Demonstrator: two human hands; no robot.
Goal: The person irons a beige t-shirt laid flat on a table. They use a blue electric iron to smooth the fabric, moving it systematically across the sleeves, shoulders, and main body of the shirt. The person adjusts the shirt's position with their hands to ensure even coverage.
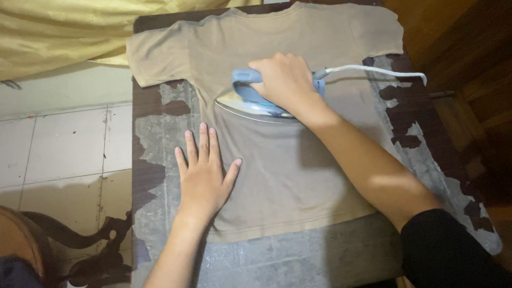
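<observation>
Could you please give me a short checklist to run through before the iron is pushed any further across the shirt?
1. Right hand gripping the handle of the blue and white electric iron: ok.
2. Iron soleplate flat on the tan short-sleeved cotton T-shirt: ok, as far as it shows.
3. Left hand flat on the shirt's side edge, apart from the iron: ok, though the fingers point toward it.
4. White power cord trailing off to the right, away from the soleplate: ok.
5. Shirt lying spread on the worn dark wooden table: ok; faint creases near the hem.
6. Iron heat setting: cannot tell.
</observation>
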